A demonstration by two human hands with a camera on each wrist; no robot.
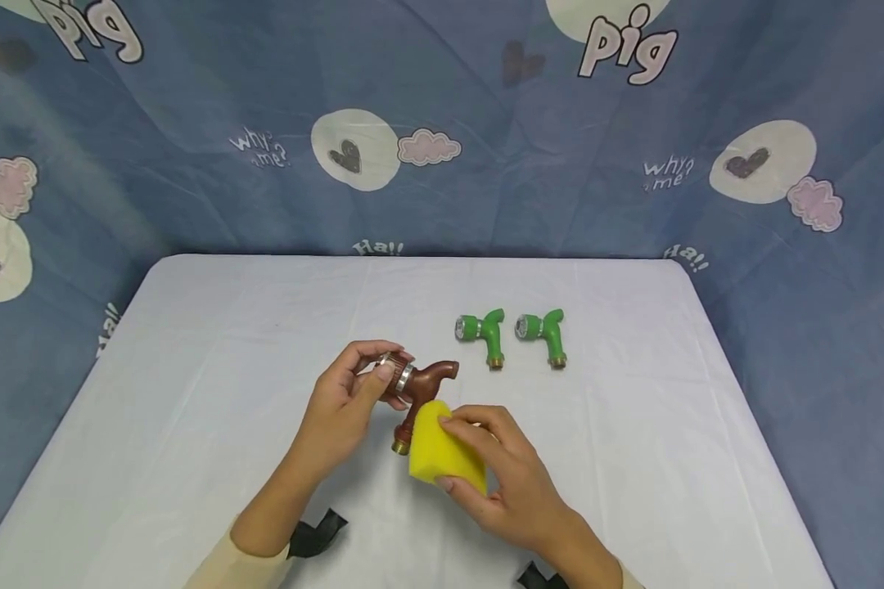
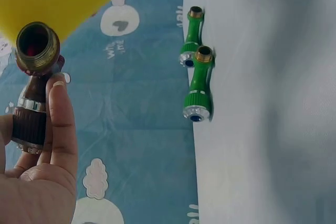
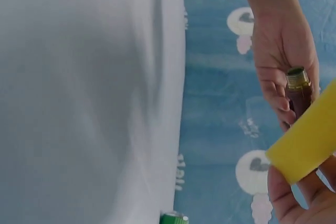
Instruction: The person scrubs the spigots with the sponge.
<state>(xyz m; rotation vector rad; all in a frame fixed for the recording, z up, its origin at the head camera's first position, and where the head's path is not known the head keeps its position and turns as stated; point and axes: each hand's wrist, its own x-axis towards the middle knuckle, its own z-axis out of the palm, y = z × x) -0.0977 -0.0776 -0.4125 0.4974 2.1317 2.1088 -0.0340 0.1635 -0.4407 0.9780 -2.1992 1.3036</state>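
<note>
A brown water tap with a silver band and a brass threaded end is held up by my left hand, thumb and fingers around its ribbed knob. The left wrist view looks into the open threaded end. In my right hand a yellow sponge is gripped between thumb and fingers. The sponge overlaps the tap's lower stem in the head view. From the right wrist, the sponge appears close in front of the tap.
Two green taps lie side by side beyond my hands on the white-covered table. A blue printed curtain hangs behind the table. Black straps show near my wrists.
</note>
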